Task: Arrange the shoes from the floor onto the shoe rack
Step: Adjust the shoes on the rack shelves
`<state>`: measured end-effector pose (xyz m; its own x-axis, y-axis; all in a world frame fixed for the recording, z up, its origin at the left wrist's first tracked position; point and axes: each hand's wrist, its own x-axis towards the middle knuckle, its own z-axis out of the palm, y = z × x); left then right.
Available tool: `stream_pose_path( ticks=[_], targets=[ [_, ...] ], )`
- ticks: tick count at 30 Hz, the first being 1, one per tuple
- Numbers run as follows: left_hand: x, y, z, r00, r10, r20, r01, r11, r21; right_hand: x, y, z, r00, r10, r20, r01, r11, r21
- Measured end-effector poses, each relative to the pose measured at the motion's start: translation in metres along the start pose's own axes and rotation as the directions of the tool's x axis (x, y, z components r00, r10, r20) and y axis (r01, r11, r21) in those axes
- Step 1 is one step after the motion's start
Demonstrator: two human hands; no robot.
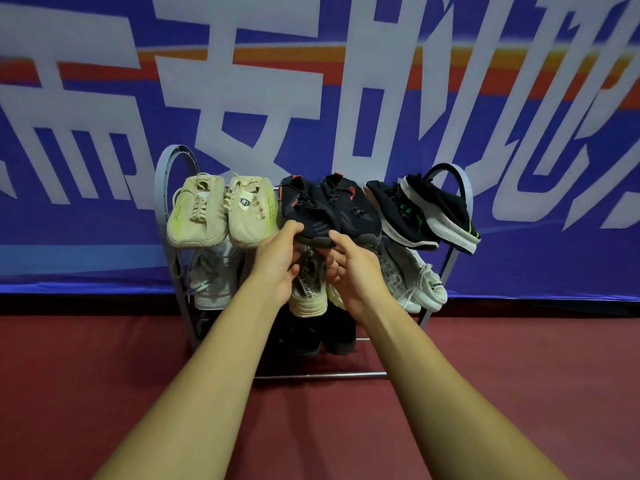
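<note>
A grey metal shoe rack (162, 188) stands against the wall. Its top tier carries a beige pair (221, 209), a black pair with red trim (332, 206) and a black pair with green marks and white soles (422, 213). My left hand (280, 261) grips the toe of the left black-and-red shoe, thumb over its top. My right hand (349, 268) is at the same toe from the right, thumb against its front edge and fingers curled beneath. The middle tier holds grey and white shoes (211, 282) and a cream shoe (308, 292), partly hidden by my hands.
Dark shoes (332, 337) sit on the lowest tier behind my forearms. A blue banner (346, 98) with large white characters covers the wall behind the rack. The dark red floor (519, 375) spreads in front and to both sides.
</note>
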<state>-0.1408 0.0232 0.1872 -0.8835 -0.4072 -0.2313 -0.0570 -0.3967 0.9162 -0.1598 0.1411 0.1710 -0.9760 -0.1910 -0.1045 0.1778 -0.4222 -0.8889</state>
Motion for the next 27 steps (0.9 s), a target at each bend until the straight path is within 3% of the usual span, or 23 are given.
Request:
stream_pose_path(
  ticks=[9,18,27],
  targets=[
    [-0.005,-0.013,0.003,0.997,0.02,0.077,-0.015,0.998,-0.057,0.007,0.009,0.009,0.997,-0.065,-0.034,0.066,0.997,0.041],
    [-0.009,-0.013,0.002,0.996,-0.041,0.08,0.044,0.999,-0.028,0.004,0.007,0.013,0.997,0.064,-0.051,-0.06,0.996,0.067],
    [-0.02,-0.014,0.004,0.986,-0.092,0.139,0.093,0.996,-0.005,-0.017,-0.008,-0.003,0.99,0.06,-0.127,-0.073,0.993,-0.096]
  ],
)
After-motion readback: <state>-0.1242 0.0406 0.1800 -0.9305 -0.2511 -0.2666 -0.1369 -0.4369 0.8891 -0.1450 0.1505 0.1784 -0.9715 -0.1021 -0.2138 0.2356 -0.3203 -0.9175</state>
